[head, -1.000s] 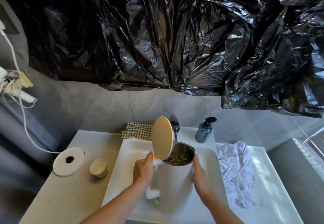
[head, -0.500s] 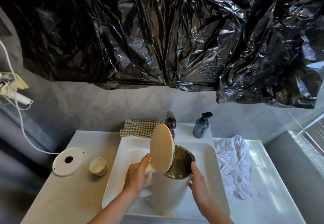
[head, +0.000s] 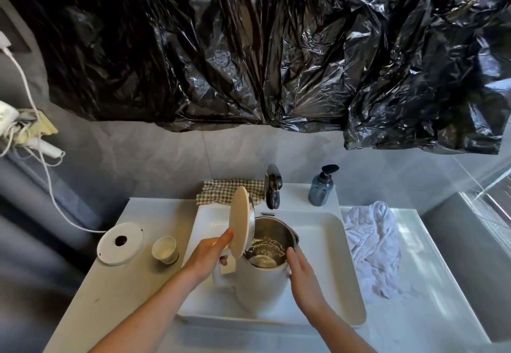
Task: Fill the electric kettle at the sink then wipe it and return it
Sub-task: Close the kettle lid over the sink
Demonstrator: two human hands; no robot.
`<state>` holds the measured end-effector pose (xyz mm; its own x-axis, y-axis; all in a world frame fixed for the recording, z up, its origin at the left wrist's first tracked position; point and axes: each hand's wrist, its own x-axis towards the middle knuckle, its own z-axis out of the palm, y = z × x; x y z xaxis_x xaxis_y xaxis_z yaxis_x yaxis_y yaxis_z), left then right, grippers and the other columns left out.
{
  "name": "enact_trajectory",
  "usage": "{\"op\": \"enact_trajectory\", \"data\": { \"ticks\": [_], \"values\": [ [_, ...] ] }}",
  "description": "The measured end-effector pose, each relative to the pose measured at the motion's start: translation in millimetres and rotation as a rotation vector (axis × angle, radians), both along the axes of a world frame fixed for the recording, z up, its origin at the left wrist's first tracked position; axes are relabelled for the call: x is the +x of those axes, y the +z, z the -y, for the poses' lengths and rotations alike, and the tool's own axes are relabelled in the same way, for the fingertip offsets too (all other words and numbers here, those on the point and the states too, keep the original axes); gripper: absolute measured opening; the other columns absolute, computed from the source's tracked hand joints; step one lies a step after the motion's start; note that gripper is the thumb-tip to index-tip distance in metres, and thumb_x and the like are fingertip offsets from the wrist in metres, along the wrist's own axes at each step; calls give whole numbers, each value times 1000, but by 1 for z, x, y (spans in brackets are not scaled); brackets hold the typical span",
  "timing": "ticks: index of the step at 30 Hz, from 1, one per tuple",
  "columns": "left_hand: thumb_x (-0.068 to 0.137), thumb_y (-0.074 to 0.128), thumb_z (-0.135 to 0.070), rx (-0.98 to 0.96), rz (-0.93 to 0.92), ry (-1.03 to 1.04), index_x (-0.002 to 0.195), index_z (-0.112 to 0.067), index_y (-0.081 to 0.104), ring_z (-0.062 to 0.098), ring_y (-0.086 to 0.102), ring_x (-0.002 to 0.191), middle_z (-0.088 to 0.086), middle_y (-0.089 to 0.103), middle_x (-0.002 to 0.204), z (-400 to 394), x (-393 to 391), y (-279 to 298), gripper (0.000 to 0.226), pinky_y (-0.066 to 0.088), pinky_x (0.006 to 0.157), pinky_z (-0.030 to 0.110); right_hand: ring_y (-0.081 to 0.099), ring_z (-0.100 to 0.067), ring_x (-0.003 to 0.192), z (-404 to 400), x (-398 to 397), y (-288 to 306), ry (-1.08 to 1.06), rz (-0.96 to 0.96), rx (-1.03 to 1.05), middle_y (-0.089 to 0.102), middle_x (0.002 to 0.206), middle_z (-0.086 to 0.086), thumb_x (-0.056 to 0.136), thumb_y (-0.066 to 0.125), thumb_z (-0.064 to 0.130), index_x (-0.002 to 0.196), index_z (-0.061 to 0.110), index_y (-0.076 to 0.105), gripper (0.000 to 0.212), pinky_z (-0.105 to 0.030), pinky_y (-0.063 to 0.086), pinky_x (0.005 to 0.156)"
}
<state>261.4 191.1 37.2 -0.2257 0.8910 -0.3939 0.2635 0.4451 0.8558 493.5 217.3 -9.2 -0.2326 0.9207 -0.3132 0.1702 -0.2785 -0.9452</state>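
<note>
A white electric kettle (head: 260, 283) stands upright over the white sink (head: 329, 242), its round lid (head: 240, 221) swung open and water glinting inside. My left hand (head: 206, 254) grips the kettle's handle, thumb up against the lid. My right hand (head: 300, 275) presses flat on the kettle's right side with straight fingers. The dark faucet (head: 273, 186) is behind the kettle; no water stream is visible. The kettle's round white base (head: 120, 243) lies on the counter at left. A white cloth (head: 373, 247) lies crumpled to the right of the sink.
A small cup (head: 165, 250) stands beside the base. A checked cloth (head: 224, 192) lies behind the sink, a blue soap dispenser (head: 320, 186) at back right. Black plastic sheeting (head: 249, 48) hangs above. A white cord (head: 41, 164) runs down the left wall.
The kettle has been drawn back from under the faucet toward me and lifted a little, both hands moving with it. The view has shifted slightly.
</note>
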Motion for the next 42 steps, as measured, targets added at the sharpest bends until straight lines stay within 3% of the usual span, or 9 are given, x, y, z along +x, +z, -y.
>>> {"op": "enact_trajectory", "data": {
  "ticks": [4,11,16,20,24,29,34,37,42],
  "values": [
    [91,28,-72,-54,-74,-87,112,-25,70,15,69,82,-2,70,95,-1,-7,7,67,42,79,23,52,17,122,2,-1,4,1,21,-3,62,126,40,107,35,52,138,58,53,36,-40,38,118],
    [95,30,-71,-52,-261,-201,116,-25,65,18,65,78,8,71,96,-9,-6,13,61,48,74,27,43,-2,139,2,1,8,48,-20,-84,55,136,39,101,30,68,134,67,50,39,-41,36,118],
    [90,36,-76,-52,-282,-173,102,-16,72,16,57,67,4,62,72,-11,-1,12,71,45,66,26,37,-8,137,1,5,19,22,-125,-233,53,128,29,102,20,64,121,61,48,34,-41,31,120],
    [82,44,-83,-45,-266,-124,92,-12,75,15,58,64,0,62,67,-14,1,7,79,46,63,28,38,-9,136,1,9,18,1,-168,-245,53,122,34,100,16,65,131,54,42,42,-40,28,121],
    [70,52,-90,-56,-277,-95,83,-1,74,16,59,64,2,62,64,-18,3,7,93,45,63,30,42,-9,136,1,11,16,5,-190,-249,55,134,25,93,20,73,139,52,43,55,-38,31,119],
    [51,64,-94,-71,-317,-38,58,-13,64,16,64,63,-1,62,59,-17,6,7,81,43,60,30,44,-9,135,1,9,17,11,-200,-246,53,137,26,90,26,76,144,50,39,61,-35,35,114],
    [40,65,-97,-77,-355,-4,62,-3,68,20,68,69,1,60,60,-19,7,1,97,39,59,32,48,1,131,3,4,22,18,-193,-201,58,128,41,100,39,64,134,58,51,37,-32,40,107],
    [44,70,-91,-79,-366,11,52,-12,59,16,61,62,-4,56,55,-19,11,3,80,37,57,31,50,5,129,5,3,21,-7,-164,-166,65,124,37,105,42,52,133,54,57,32,-28,45,95],
    [44,67,-93,-62,-359,38,54,-13,62,16,63,64,-4,59,56,-16,10,-1,81,39,58,31,54,1,126,6,-1,21,-30,-119,-114,68,122,34,105,44,51,123,57,64,27,-37,46,101]
  ]
}}
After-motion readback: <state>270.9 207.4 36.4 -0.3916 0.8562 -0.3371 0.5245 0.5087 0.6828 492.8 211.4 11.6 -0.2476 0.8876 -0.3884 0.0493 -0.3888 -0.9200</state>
